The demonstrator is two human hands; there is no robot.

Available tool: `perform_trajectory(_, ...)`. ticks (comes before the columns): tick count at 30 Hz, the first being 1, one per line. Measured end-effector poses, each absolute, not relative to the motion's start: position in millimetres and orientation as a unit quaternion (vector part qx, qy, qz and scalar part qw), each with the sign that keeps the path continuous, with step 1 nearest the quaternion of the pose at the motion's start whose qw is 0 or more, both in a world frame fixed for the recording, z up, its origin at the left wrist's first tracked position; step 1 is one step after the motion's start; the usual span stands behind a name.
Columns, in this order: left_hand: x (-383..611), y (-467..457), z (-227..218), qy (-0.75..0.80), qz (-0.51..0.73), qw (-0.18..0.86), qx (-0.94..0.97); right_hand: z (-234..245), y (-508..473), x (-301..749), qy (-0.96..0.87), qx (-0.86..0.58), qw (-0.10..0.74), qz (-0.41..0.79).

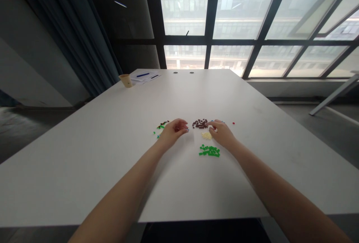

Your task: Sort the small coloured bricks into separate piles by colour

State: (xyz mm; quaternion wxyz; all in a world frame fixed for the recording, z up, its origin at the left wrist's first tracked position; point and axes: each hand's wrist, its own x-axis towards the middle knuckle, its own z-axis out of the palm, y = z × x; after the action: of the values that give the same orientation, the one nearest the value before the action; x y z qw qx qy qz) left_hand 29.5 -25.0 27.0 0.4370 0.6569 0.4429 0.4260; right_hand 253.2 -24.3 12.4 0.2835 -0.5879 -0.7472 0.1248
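My left hand (174,131) hovers over the table left of the brown pile, its thumb and fingers pinched around a small blue piece (187,130) that barely shows. My right hand (221,132) is at the right edge of a pile of small dark brown building bricks (199,124), index finger stretched toward them and thumb apart. Just below that finger lies a small heap of pale yellow bricks (206,135). Closer to me is a spread of bright green bricks (209,150). Some blue bricks (212,121) are partly hidden behind my right hand.
Mixed green, brown and blue bricks (161,126) lie left of my left hand, partly covered by it. One red brick (233,123) sits at the right. On the white table's (196,93) far left stand a paper cup (126,81) and papers (140,77) with a blue pen (143,75).
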Motion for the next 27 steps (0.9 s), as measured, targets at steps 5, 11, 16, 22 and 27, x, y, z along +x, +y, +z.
perform_trajectory(5,54,-39,28,0.415,0.474,0.591,0.504,17,-48,245,-0.778,-0.462,0.395,0.163)
perform_trajectory(11,73,-47,19,0.373,0.450,0.721,0.371,18,-59,234,-0.778,-0.385,0.472,0.156)
perform_trajectory(16,74,-49,16,0.377,0.423,0.731,0.381,16,-59,236,-0.770,-0.394,0.483,0.135)
perform_trajectory(22,70,-48,15,0.398,0.407,0.713,0.409,19,-58,236,-0.771,-0.387,0.488,0.133)
perform_trajectory(27,59,-40,21,0.465,0.356,0.594,0.551,20,-51,247,-0.767,-0.418,0.476,0.100)
